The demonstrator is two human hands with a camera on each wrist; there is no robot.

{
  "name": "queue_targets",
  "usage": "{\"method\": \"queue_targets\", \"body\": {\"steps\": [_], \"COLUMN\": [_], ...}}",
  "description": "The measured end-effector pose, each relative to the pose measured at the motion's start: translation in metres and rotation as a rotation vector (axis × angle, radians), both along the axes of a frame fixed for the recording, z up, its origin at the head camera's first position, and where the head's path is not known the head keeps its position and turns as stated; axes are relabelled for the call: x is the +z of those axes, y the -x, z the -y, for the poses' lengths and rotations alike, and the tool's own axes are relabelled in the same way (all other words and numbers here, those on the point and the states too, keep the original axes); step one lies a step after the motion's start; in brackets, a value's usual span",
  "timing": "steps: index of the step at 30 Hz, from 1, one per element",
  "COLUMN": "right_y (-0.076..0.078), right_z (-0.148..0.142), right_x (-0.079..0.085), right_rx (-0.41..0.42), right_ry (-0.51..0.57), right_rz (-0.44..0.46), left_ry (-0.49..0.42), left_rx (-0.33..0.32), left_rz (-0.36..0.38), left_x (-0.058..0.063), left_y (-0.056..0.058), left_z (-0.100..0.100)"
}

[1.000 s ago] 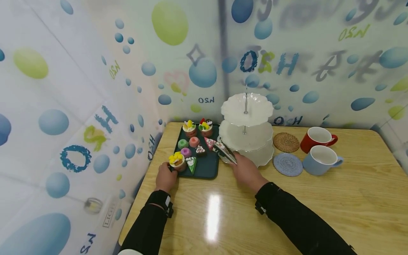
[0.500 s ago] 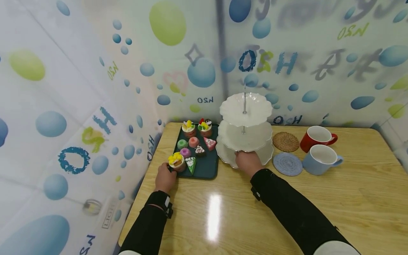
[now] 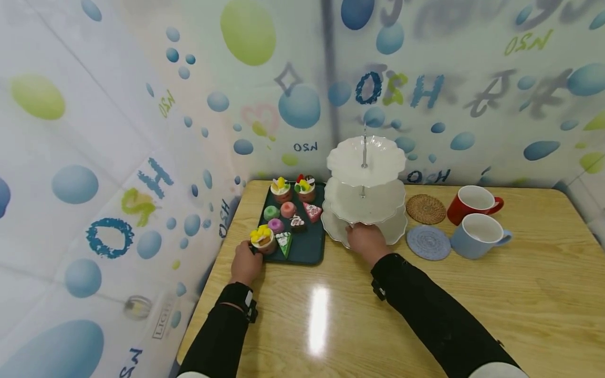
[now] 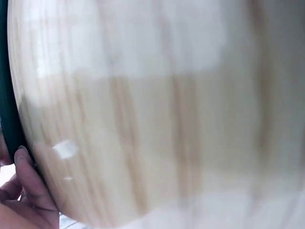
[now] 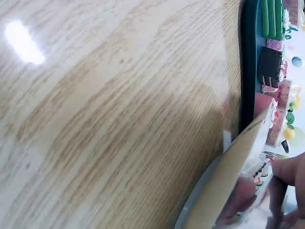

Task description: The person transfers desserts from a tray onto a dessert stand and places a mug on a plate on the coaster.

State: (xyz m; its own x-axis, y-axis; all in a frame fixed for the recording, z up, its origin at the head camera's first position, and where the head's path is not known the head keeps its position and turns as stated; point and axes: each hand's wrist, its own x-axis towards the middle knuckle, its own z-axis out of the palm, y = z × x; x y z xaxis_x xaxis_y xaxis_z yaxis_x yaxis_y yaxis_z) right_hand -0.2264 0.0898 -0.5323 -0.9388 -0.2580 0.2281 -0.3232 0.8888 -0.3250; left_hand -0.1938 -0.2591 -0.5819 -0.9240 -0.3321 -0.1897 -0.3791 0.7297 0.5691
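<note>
My left hand (image 3: pixel 246 262) grips the near left corner of the dark green tray (image 3: pixel 309 254), beside a yellow-topped cupcake (image 3: pixel 263 242). In the left wrist view its fingers (image 4: pixel 33 183) lie against the tray's edge (image 4: pixel 7 95). Low at the three-tier white stand (image 3: pixel 364 202), my right hand (image 3: pixel 366 241) reaches between the bottom and middle plates. It holds silvery tongs (image 5: pixel 272 155), mostly hidden in both views. The middle plate covers the tongs' tips in the head view, so whatever they hold is out of sight.
On the tray are two more cupcakes (image 3: pixel 293 190), a pink cake slice (image 3: pixel 312 212), a green slice (image 3: pixel 283 243), a chocolate piece (image 3: pixel 297 223) and small round sweets (image 3: pixel 288 210). Right of the stand are a woven coaster (image 3: pixel 426 209), a grey-blue coaster (image 3: pixel 428 242), a red mug (image 3: pixel 474 203) and a blue mug (image 3: pixel 479 235).
My right hand has carried the tongs with a dark-and-white cake slice from beside the tray rightward, in under the middle plate. Over the last half second it hardly moves. The left hand stays put.
</note>
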Motion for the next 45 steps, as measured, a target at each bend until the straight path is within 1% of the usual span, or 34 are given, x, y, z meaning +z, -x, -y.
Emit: {"method": "queue_targets", "body": {"steps": [4,7,11,15,18,23,27,29,34,38,42,45], "right_y": [-0.001,-0.001,-0.002,-0.003,-0.007,-0.014,-0.015,-0.013,-0.005,0.001,0.007,0.011], "right_z": [0.0,0.0,0.002,0.008,0.017,0.031,0.04,0.043,0.049,0.057,0.065,0.07], "right_x": [0.007,0.011,0.014,0.016,0.017,0.021,0.023,0.02,0.016,0.016,0.018,0.019], "right_rx": [-0.036,-0.051,-0.046,-0.053,-0.05,-0.02,-0.004,0.01,0.014,-0.011,-0.013,-0.004], "right_ry": [0.057,0.045,0.032,0.075,0.116,0.147,0.112,0.084,0.007,-0.027,-0.117,-0.149], "right_rz": [0.104,0.169,0.231,0.317,0.352,0.355,0.349,0.326,0.289,0.289,0.251,0.227], "left_ry": [-0.009,-0.012,-0.012,-0.001,0.006,0.01,0.0,-0.005,-0.012,-0.008,0.003,0.012], "left_rx": [0.007,0.011,0.009,0.012,0.018,0.015,0.014,0.01,0.007,0.004,0.001,0.0], "left_rz": [-0.015,-0.008,0.011,0.009,0.006,0.003,0.008,0.011,-0.003,-0.004,0.007,0.01], "left_x": [0.003,0.003,0.002,0.0,0.0,0.0,0.001,0.0,-0.003,-0.003,-0.004,-0.004], "left_y": [0.001,0.001,0.001,0.0,0.0,0.0,0.0,0.001,0.001,0.001,0.003,0.004], "left_z": [-0.001,-0.002,-0.002,-0.003,-0.002,-0.001,-0.002,-0.001,0.0,0.001,0.002,0.002]}}
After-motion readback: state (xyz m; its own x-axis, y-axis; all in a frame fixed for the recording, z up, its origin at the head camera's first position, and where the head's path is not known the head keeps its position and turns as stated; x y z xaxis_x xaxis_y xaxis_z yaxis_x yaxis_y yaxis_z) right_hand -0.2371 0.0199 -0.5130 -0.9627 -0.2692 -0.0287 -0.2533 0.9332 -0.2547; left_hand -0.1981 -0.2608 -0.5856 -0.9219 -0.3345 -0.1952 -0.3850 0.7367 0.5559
